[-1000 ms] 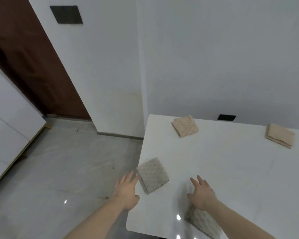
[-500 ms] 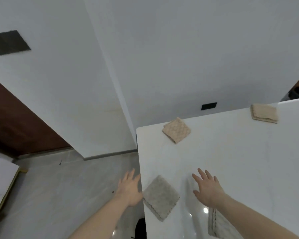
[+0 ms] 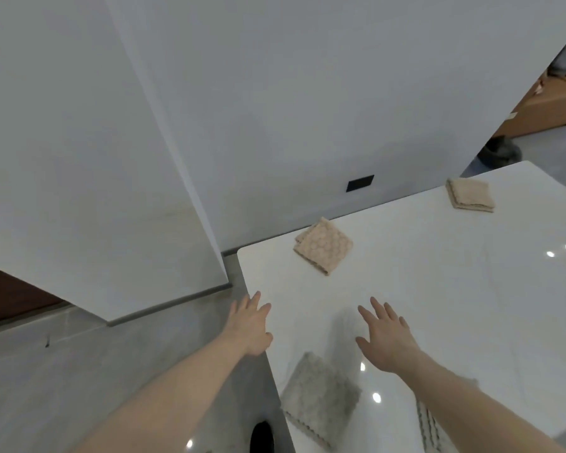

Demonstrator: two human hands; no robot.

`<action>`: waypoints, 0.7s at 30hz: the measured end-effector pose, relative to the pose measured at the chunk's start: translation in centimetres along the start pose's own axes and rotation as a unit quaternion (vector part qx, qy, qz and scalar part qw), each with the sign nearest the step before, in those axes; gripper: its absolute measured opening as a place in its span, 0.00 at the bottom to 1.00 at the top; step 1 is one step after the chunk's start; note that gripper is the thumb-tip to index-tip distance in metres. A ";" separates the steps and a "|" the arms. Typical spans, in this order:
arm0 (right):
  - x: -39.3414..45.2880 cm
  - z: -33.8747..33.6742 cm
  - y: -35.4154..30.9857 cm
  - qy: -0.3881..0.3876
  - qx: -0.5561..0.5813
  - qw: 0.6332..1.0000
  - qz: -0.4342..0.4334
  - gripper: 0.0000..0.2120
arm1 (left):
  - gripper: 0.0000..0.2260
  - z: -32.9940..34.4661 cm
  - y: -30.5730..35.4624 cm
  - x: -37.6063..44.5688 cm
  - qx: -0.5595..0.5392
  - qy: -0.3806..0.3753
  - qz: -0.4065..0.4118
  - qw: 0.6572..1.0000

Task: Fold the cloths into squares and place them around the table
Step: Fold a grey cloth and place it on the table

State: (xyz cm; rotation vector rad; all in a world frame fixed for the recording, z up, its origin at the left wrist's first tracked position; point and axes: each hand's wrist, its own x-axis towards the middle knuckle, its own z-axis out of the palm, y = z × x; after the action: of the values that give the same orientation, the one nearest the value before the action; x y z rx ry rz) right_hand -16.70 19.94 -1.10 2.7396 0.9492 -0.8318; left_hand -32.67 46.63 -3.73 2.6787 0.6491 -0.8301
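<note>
On the white glossy table (image 3: 438,289) lie several folded cloths. A grey folded cloth (image 3: 321,397) sits near the table's left edge, below my hands. Another grey cloth (image 3: 428,426) is mostly hidden under my right forearm. A beige folded cloth (image 3: 323,245) lies near the far left corner, and a second beige one (image 3: 470,199) at the far right. My left hand (image 3: 250,325) hovers open over the table's left edge. My right hand (image 3: 384,335) is open, fingers spread, above the bare tabletop. Neither hand holds anything.
A white wall with a dark socket (image 3: 360,183) runs right behind the table. Grey tiled floor (image 3: 95,371) lies to the left. A dark round object (image 3: 262,436) shows below the table edge. Brown boxes (image 3: 546,103) stand far right.
The view has swung to the right and up. Both hands have moved forward past the near grey cloth, which now lies below them. More of the far right of the table shows.
</note>
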 end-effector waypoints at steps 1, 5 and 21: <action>0.5 -0.2 0.0 0.005 0.001 1.000 -0.002 0.35 | 0.34 -0.5 0.3 0.9 0.006 0.002 0.006 1.000; 3.2 -0.7 0.6 0.019 0.018 1.000 0.001 0.35 | 0.34 -2.1 2.1 4.5 0.008 0.014 0.025 1.000; 17.7 3.9 6.3 0.083 0.156 0.982 0.073 0.31 | 0.36 -3.4 9.3 22.2 -0.136 0.103 -0.028 0.985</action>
State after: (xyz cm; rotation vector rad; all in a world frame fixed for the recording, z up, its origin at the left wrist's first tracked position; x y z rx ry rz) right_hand -3.19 23.30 -14.29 3.1438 0.6792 -0.7953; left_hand -10.21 47.28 -12.95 2.5227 0.8232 -0.4404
